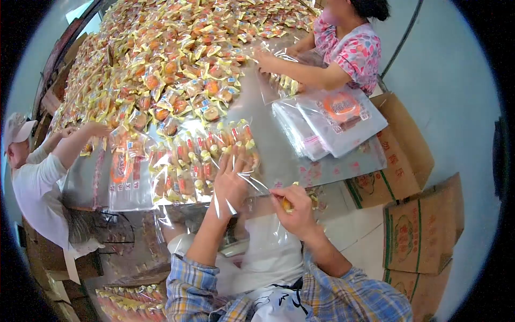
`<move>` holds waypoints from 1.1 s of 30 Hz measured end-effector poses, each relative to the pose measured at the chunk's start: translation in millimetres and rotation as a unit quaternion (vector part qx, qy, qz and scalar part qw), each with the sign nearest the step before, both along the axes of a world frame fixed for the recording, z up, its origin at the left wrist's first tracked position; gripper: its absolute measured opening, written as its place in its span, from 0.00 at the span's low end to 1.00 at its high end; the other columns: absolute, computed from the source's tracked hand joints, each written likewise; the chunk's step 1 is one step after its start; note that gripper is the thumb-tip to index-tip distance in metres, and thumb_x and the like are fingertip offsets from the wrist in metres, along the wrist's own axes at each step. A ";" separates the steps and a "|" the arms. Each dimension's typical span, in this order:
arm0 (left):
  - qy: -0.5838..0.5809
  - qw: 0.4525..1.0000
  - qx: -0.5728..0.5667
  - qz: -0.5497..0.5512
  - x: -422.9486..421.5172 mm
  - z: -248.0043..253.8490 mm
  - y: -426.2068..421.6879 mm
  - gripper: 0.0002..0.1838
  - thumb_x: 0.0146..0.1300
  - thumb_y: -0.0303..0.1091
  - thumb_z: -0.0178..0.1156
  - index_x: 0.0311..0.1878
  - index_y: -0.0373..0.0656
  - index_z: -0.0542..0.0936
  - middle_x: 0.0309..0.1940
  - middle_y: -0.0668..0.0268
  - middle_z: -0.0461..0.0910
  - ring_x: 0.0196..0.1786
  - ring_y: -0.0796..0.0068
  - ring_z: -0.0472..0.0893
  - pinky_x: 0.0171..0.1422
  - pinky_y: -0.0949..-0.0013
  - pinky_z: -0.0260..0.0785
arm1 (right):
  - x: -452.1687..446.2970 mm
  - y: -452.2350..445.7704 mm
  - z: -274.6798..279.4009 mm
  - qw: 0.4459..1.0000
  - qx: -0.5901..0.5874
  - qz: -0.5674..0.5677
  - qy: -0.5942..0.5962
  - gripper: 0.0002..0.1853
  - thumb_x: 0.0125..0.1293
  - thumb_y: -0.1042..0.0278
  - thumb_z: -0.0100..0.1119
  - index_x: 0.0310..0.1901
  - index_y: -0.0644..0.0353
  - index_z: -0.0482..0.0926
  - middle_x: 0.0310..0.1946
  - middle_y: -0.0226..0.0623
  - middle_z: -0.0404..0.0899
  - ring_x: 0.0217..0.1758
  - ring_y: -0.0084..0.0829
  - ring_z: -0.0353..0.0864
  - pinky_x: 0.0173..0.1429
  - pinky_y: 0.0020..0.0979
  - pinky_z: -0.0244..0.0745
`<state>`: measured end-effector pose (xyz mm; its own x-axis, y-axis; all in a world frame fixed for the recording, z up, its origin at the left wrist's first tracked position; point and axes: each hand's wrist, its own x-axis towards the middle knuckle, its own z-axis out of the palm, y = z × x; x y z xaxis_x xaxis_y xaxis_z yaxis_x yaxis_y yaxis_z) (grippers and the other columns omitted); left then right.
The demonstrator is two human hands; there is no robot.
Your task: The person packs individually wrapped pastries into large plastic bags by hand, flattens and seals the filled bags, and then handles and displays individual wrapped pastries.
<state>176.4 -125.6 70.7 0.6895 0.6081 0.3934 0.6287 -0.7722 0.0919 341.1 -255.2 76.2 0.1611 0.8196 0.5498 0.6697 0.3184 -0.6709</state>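
A clear plastic bag (185, 199) lies at the table's near edge, filled with rows of small wrapped pastries (185, 153) in yellow-ended wrappers. My left hand (230, 180) reaches into the bag's mouth, its fingers stretched out flat over the rightmost pastries. Beside the mouth, my right hand (296, 209) is closed, thumb and finger pinched at the bag's edge. A small orange-yellow wrapped piece (287, 205) shows within the curled right fingers; most of it is hidden.
A large heap of wrapped pastries (161, 70) covers the table's far side. Printed bags (343, 115) are stacked to the right, above open cardboard boxes (416, 233). One co-worker (343, 59) handles a bag at the upper right; another (40, 177) reaches in from the left.
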 end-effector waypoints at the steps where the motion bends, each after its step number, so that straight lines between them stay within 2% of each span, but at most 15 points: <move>1: 0.002 1.000 0.003 -0.022 -2.6 -1.9 2.9 0.28 0.61 0.26 0.56 0.68 0.41 0.74 0.73 0.53 0.70 0.78 0.50 0.65 0.81 0.44 0.56 | -1.9 -0.7 0.8 1.000 0.011 0.013 -0.004 0.10 0.60 0.71 0.68 0.44 0.58 0.86 0.32 0.37 0.83 0.37 0.40 0.81 0.47 0.39 0.70; 2: 0.002 0.999 0.006 -0.044 -4.2 -4.6 6.7 0.27 0.62 0.25 0.55 0.67 0.41 0.76 0.73 0.53 0.69 0.78 0.50 0.66 0.81 0.44 0.56 | -2.7 -0.6 2.2 0.999 0.022 0.025 -0.010 0.09 0.60 0.71 0.69 0.44 0.58 0.86 0.32 0.37 0.83 0.37 0.40 0.81 0.47 0.40 0.70; 3: -0.002 0.998 -0.005 -0.059 -5.7 -6.2 11.5 0.28 0.63 0.24 0.54 0.69 0.42 0.74 0.74 0.54 0.69 0.78 0.49 0.65 0.81 0.43 0.54 | -1.9 -0.3 4.1 0.999 0.034 0.038 -0.017 0.09 0.60 0.71 0.69 0.43 0.58 0.86 0.32 0.37 0.83 0.37 0.41 0.81 0.46 0.40 0.70; 7: -0.023 0.998 -0.042 -0.044 -5.6 -6.0 18.9 0.31 0.64 0.22 0.53 0.73 0.46 0.71 0.75 0.55 0.68 0.79 0.49 0.64 0.81 0.41 0.52 | -6.9 -5.8 4.3 0.999 -0.001 0.049 -0.019 0.08 0.61 0.72 0.68 0.43 0.59 0.85 0.31 0.37 0.82 0.36 0.41 0.80 0.46 0.41 0.70; 10: -0.011 1.000 -0.024 -0.003 3.5 -7.7 15.7 0.31 0.64 0.22 0.53 0.72 0.45 0.72 0.74 0.56 0.69 0.79 0.48 0.63 0.81 0.40 0.52 | -12.5 -4.3 -4.3 0.999 -0.006 0.045 -0.016 0.08 0.62 0.74 0.67 0.43 0.60 0.84 0.31 0.37 0.81 0.36 0.41 0.80 0.45 0.41 0.69; 11: -0.021 0.999 -0.043 0.007 6.9 -7.8 16.1 0.28 0.64 0.24 0.55 0.69 0.45 0.75 0.73 0.57 0.70 0.79 0.46 0.62 0.81 0.39 0.52 | -14.9 -5.8 -3.6 0.999 -0.012 0.039 -0.009 0.08 0.63 0.74 0.66 0.43 0.61 0.84 0.31 0.37 0.80 0.37 0.40 0.80 0.46 0.41 0.69; 14: -0.023 1.000 -0.008 0.010 4.3 -21.1 19.3 0.26 0.63 0.25 0.56 0.66 0.44 0.77 0.72 0.58 0.72 0.79 0.46 0.62 0.81 0.38 0.53 | -16.3 -6.9 -4.7 0.999 -0.011 0.044 -0.007 0.07 0.64 0.75 0.64 0.44 0.61 0.83 0.32 0.37 0.80 0.37 0.40 0.79 0.46 0.40 0.69; 15: -0.035 0.999 0.001 0.015 4.9 -21.1 17.8 0.23 0.63 0.25 0.57 0.63 0.43 0.79 0.71 0.60 0.73 0.79 0.46 0.63 0.81 0.38 0.52 | -16.8 -5.7 -5.0 0.999 -0.005 0.052 -0.010 0.07 0.64 0.75 0.64 0.44 0.61 0.83 0.32 0.38 0.80 0.37 0.40 0.79 0.46 0.40 0.69; 21: -0.023 0.999 0.035 0.017 4.5 -25.5 20.0 0.22 0.64 0.29 0.56 0.63 0.44 0.80 0.69 0.63 0.77 0.78 0.51 0.66 0.81 0.39 0.52 | -22.7 -1.3 -7.7 0.999 -0.014 0.031 -0.004 0.08 0.64 0.73 0.63 0.44 0.60 0.83 0.32 0.38 0.79 0.37 0.41 0.79 0.46 0.41 0.68; 24: -0.005 0.998 0.064 0.021 1.7 -32.5 16.7 0.26 0.61 0.35 0.62 0.65 0.49 0.78 0.71 0.62 0.74 0.79 0.49 0.64 0.82 0.38 0.48 | -24.9 -2.3 -11.7 0.999 -0.016 0.030 0.002 0.08 0.63 0.73 0.64 0.44 0.60 0.83 0.32 0.38 0.80 0.38 0.41 0.79 0.47 0.42 0.68; 25: -0.004 0.999 0.035 0.027 3.5 -31.0 15.4 0.30 0.61 0.36 0.62 0.69 0.51 0.75 0.73 0.62 0.72 0.79 0.50 0.63 0.82 0.36 0.48 | -25.7 -3.7 -10.6 1.000 -0.019 0.024 0.007 0.08 0.63 0.73 0.64 0.44 0.60 0.83 0.32 0.38 0.80 0.38 0.41 0.80 0.47 0.42 0.69; 28: 0.029 0.999 0.032 0.004 -0.7 -11.1 11.0 0.32 0.62 0.37 0.62 0.72 0.53 0.72 0.74 0.59 0.69 0.79 0.51 0.62 0.81 0.33 0.47 | -24.8 -2.7 -4.1 1.000 -0.018 0.010 0.011 0.09 0.62 0.73 0.64 0.44 0.59 0.84 0.34 0.38 0.82 0.39 0.40 0.81 0.48 0.41 0.69; 29: 0.058 0.998 0.033 0.013 -1.2 -5.6 10.8 0.34 0.61 0.34 0.60 0.74 0.57 0.70 0.73 0.59 0.71 0.74 0.50 0.71 0.81 0.36 0.49 | -23.3 -2.4 -3.5 1.000 -0.014 0.004 0.009 0.09 0.62 0.74 0.64 0.44 0.58 0.84 0.34 0.38 0.82 0.40 0.40 0.82 0.48 0.41 0.69; 31: 0.016 0.997 0.064 0.036 -8.9 4.1 2.6 0.34 0.60 0.34 0.61 0.73 0.56 0.72 0.71 0.57 0.72 0.73 0.51 0.72 0.80 0.36 0.50 | -21.0 -2.4 -1.5 1.000 -0.013 -0.018 0.014 0.10 0.61 0.74 0.64 0.44 0.57 0.85 0.35 0.37 0.83 0.40 0.39 0.82 0.48 0.40 0.70; 33: 0.014 0.998 0.040 0.053 -22.3 3.3 -5.8 0.39 0.59 0.44 0.68 0.75 0.55 0.69 0.75 0.55 0.67 0.78 0.52 0.64 0.81 0.35 0.48 | -18.9 -5.2 -0.1 0.998 -0.020 -0.053 0.031 0.09 0.60 0.74 0.65 0.43 0.56 0.85 0.35 0.36 0.84 0.40 0.39 0.82 0.48 0.40 0.70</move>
<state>154.1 -131.3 74.0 0.6350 0.6457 0.4241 0.7084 -0.7057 0.0137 322.2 -260.4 76.1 0.2820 0.8170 0.5030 0.6545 0.2196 -0.7235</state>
